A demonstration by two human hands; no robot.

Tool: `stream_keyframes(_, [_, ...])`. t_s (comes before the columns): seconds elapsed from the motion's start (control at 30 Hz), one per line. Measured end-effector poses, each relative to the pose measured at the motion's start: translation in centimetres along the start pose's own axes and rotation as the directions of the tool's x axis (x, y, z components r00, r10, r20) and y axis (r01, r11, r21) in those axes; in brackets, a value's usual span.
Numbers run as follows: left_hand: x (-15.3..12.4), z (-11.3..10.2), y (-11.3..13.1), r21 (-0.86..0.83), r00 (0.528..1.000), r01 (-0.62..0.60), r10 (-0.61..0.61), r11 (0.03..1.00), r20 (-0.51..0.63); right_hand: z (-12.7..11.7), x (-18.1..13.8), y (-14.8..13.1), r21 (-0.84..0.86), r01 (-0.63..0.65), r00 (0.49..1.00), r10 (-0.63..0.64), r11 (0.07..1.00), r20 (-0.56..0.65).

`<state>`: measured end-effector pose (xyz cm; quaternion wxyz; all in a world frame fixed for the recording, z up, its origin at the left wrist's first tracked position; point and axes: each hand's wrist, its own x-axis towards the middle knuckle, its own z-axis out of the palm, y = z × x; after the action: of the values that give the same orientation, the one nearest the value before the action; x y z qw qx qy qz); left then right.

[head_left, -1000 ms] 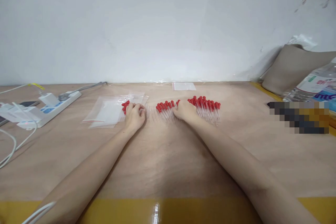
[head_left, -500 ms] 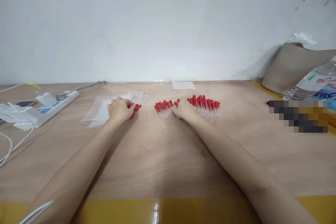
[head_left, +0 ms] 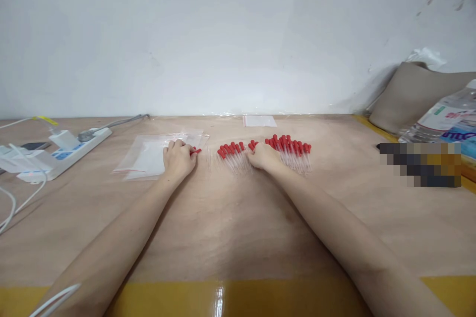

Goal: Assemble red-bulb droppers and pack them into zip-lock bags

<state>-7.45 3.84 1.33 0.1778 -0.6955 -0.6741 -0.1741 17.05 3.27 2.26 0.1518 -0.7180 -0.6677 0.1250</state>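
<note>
My left hand (head_left: pixel 180 158) is closed low over a few loose red rubber bulbs (head_left: pixel 197 150), its fingers curled around them and hiding most of them. Bare clear tubes (head_left: pixel 209 159) lie just right of it. My right hand (head_left: pixel 263 156) rests among the red-bulbed droppers, fingertips pinched together at a dropper (head_left: pixel 253 144) whose tube is mostly covered. Left of that hand lies a row of droppers (head_left: pixel 231 152) with clear tubes pointing toward me. A denser group of droppers (head_left: pixel 288 146) lies to its right.
Clear zip bags (head_left: pixel 136 158) lie left of my left hand, and a small white packet (head_left: pixel 259 121) lies by the wall. A power strip (head_left: pixel 80 151) with plugs and cables sits at the left. At the right are a plastic bottle (head_left: pixel 442 118) and a blurred dark object (head_left: pixel 420 163).
My left hand has moved slightly right and now covers more of the loose red bulbs. My right hand has shifted slightly right, showing more of the bulbs beside it.
</note>
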Motion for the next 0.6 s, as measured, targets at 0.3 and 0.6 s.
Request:
stream_keyframes(0.3, [0.0,-0.9,1.6,-0.366,0.986,-0.009,-0.052,0.931,-0.158,-2.2,0.3,1.0,0.132,0.079,0.986,-0.058,0.988,-0.159])
stream_keyframes(0.6, [-4.6,-1.3,7.6,-0.704,0.919,-0.381,0.327,0.599,-0.220,0.4,-5.4,5.1,0.164,0.651,0.712,-0.521,0.741,-0.470])
